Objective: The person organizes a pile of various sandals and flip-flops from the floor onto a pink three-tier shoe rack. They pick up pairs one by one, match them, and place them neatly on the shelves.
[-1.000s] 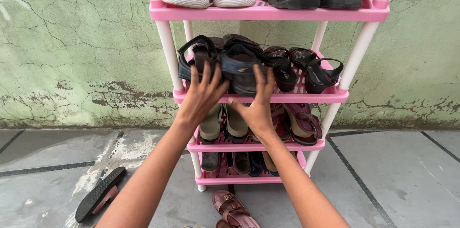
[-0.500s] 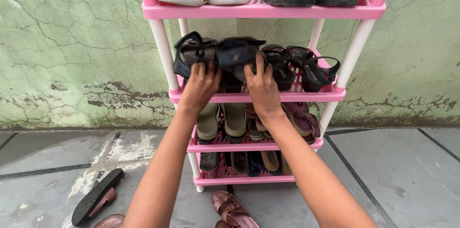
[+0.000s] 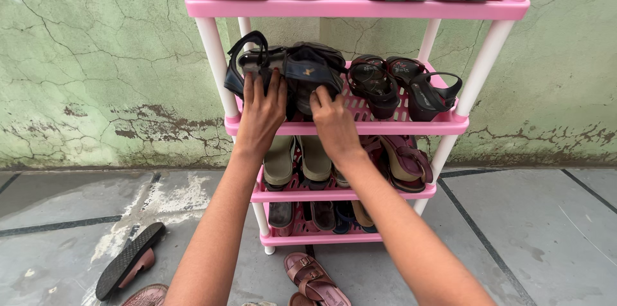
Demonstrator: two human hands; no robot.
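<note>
Left hand: I see it gripping the back of a dark sandal on the second shelf of the pink shoe rack. Right hand: fingers curled on the blue-lined sandal just beside it. Black heeled sandals sit right of these; a loose slipper lies on the floor.
</note>
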